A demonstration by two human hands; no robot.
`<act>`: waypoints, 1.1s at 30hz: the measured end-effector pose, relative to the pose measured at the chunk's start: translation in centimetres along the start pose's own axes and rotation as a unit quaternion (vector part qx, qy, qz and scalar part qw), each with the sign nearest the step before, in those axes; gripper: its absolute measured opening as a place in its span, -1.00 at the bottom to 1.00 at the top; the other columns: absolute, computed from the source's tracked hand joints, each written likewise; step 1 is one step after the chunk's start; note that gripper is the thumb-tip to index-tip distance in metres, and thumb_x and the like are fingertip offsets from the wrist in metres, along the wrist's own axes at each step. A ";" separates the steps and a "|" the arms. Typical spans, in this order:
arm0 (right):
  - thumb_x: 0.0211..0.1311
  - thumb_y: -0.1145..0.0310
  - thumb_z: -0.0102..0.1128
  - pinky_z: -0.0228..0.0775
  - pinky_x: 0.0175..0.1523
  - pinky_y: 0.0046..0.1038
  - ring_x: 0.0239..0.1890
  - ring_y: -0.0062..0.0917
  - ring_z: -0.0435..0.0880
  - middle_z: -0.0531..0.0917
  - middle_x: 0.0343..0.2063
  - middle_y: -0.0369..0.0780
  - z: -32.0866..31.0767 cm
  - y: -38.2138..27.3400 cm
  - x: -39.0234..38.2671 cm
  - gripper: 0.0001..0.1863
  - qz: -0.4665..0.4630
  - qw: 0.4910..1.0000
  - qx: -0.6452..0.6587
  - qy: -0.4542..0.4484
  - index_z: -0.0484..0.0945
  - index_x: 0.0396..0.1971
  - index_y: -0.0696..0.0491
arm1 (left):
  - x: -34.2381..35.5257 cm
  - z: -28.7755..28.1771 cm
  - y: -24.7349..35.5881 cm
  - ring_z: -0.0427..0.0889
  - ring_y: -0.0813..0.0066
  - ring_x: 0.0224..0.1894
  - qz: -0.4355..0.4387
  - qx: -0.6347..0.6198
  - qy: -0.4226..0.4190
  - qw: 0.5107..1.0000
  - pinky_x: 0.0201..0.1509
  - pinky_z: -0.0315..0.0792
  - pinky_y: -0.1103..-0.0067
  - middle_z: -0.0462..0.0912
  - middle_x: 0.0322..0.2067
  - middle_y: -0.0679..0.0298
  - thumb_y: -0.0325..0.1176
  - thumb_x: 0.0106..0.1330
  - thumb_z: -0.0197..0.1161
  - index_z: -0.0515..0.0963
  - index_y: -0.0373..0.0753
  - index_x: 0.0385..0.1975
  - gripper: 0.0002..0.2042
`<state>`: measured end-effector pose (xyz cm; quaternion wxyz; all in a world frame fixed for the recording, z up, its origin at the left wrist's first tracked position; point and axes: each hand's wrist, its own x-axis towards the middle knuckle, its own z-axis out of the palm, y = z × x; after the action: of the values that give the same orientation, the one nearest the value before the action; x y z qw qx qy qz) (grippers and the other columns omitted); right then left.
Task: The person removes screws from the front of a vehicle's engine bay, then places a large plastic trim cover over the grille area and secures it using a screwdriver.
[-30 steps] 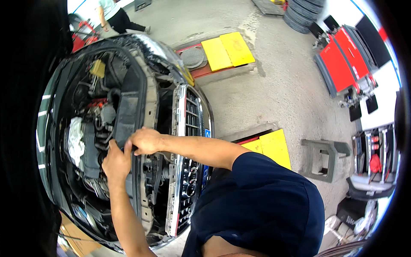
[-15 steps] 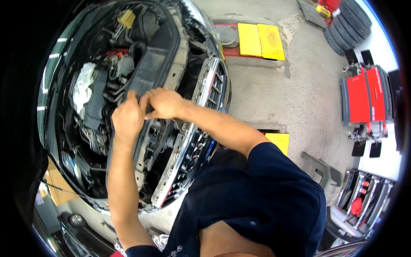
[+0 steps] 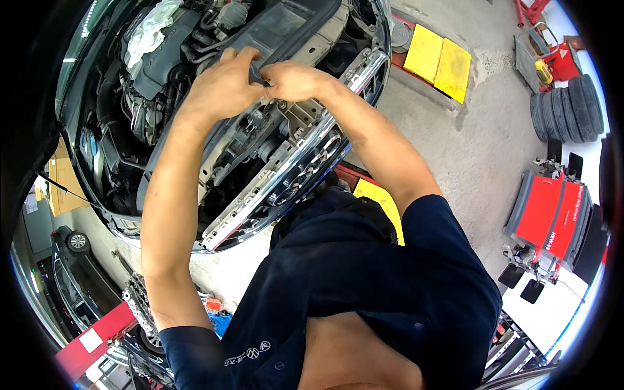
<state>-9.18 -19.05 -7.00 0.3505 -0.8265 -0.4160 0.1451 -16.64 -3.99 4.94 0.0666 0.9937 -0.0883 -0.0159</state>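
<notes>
Pinching small dark part (image 3: 255, 76), likely clip: left hand (image 3: 224, 88), right hand (image 3: 296, 81), fingers clamped together.

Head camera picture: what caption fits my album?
Two hands, left hand and right hand, meet over a car's open engine bay.

A dark navy short-sleeved shirt (image 3: 364, 286) with buttons and a small white chest emblem; both forearms are bare.
</notes>
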 end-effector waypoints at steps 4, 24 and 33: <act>0.14 -0.19 0.32 0.49 0.11 -0.15 -0.01 -0.11 0.68 0.72 -0.19 -0.03 -0.5 -3.8 -0.8 -0.39 0.124 0.987 -0.099 0.014 0.64 -0.05 0.05 | 0.1 -0.4 2.2 0.67 -0.09 -0.03 -0.098 0.083 -0.042 0.991 0.05 0.52 0.16 0.69 -0.12 -0.10 0.04 0.41 0.08 0.49 -0.32 0.01 -0.51; 0.16 0.00 0.35 0.41 0.17 -0.13 0.06 -0.12 0.62 0.66 -0.07 -0.03 -2.8 -0.3 -0.3 -0.45 -0.026 0.998 -0.053 -0.013 0.58 -0.02 0.14 | -0.1 -0.3 3.4 0.73 -0.08 -0.22 -0.149 0.086 0.016 0.985 -0.18 0.61 0.18 0.67 -0.23 -0.11 0.16 0.33 0.19 0.50 -0.31 -0.14 -0.46; 0.25 -0.03 0.30 0.36 0.21 -0.19 0.12 -0.17 0.59 0.70 -0.12 -0.09 -3.6 2.0 2.7 -0.50 -0.108 0.979 -0.022 -0.173 0.63 -0.09 0.13 | 0.2 -1.5 3.6 0.63 -0.18 -0.09 -0.118 -0.074 0.048 0.989 -0.03 0.51 0.19 0.65 -0.15 -0.02 -0.19 0.31 0.26 0.48 -0.26 0.01 -0.63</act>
<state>-4.46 -19.39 -5.64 0.2687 -0.7464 -0.5602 0.2385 -16.95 -7.37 6.86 0.1416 0.9891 0.0347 0.0181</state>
